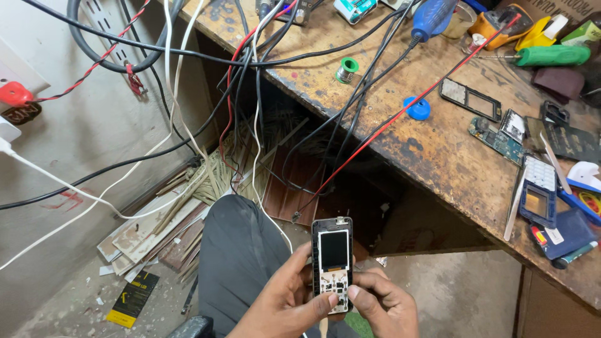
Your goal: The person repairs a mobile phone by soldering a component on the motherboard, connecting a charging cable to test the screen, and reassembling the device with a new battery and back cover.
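I see the worn wooden surface (pixel 438 150) filling the upper right, cluttered with phone parts, a blue keypad frame (pixel 539 199) and a solder spool (pixel 345 69). Cables (pixel 250 94) hang over its edge to the floor. Below, over my dark-trousered knee (pixel 241 250), my left hand (pixel 285 300) and right hand (pixel 385 303) both clasp an opened phone (pixel 332 263), upright, screen facing me; thumbs press its bare keypad board.
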